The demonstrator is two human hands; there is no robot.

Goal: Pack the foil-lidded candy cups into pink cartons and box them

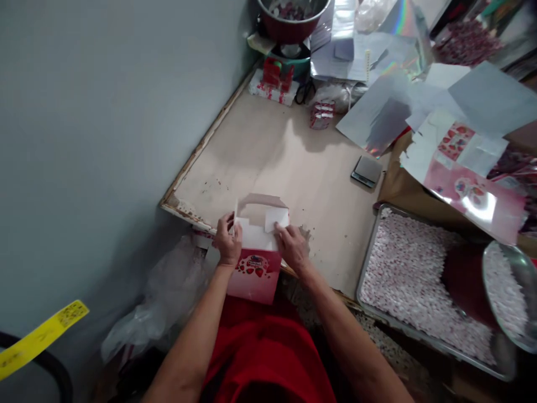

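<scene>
A pink cardboard box with printed strawberries is held at the table's near edge, its white inner flaps raised. My left hand grips the box's left side, with the thumb inside the flap and the fingers curled outside. My right hand pinches a small white flap at the box's upper right corner. Part of the box hangs below the table edge, in front of a red garment. What lies inside the box cannot be seen.
A metal tray of small pinkish-white pieces stands right, with a tilted red bowl in it. A small digital scale lies nearby. Printed sheets pile up at right. Another bowl stands at the back. A wall borders the left.
</scene>
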